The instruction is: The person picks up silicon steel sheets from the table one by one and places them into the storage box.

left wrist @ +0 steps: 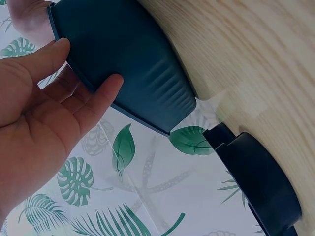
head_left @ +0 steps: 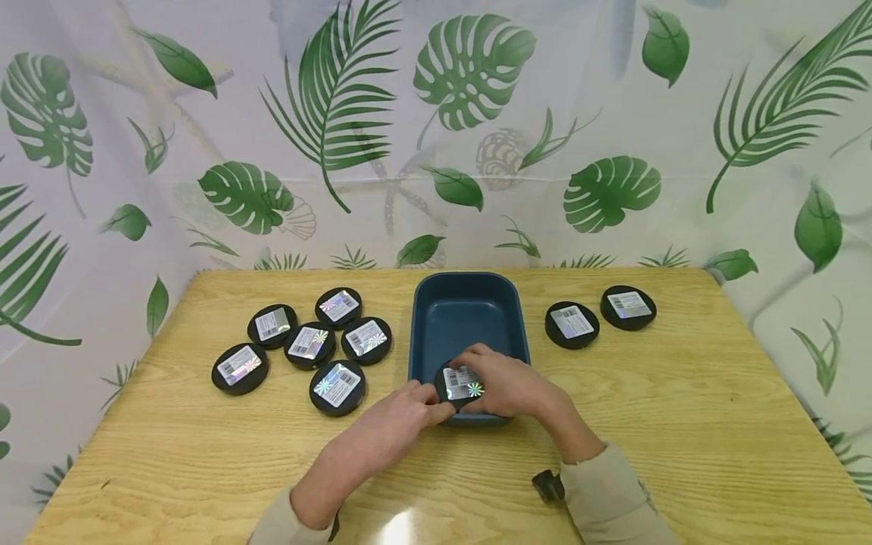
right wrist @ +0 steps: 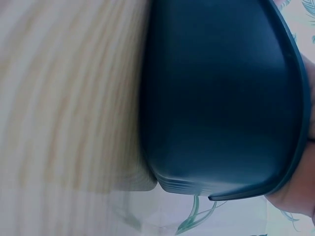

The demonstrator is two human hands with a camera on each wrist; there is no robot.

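A black round disc (head_left: 459,384) with a white barcode label and a shiny sticker sits tilted at the near end of a dark blue plastic bin (head_left: 470,284). My right hand (head_left: 507,382) grips it, fingers at its far side and thumb at its near side. My left hand (head_left: 402,416) reaches over the bin's near-left rim, fingertips against the disc's left edge; whether they pinch it is hidden. In the left wrist view, the left hand (left wrist: 44,103) lies at the bin's rim, one finger along the outer wall (left wrist: 133,54). The right wrist view shows the bin's outer wall (right wrist: 221,93).
Several similar labelled discs, among them one (head_left: 337,387) nearest the bin, lie left of it on the wooden table (head_left: 681,424). Two more, one disc (head_left: 572,325) beside another disc (head_left: 628,307), lie to the right. A leaf-patterned cloth (head_left: 518,166) hangs behind.
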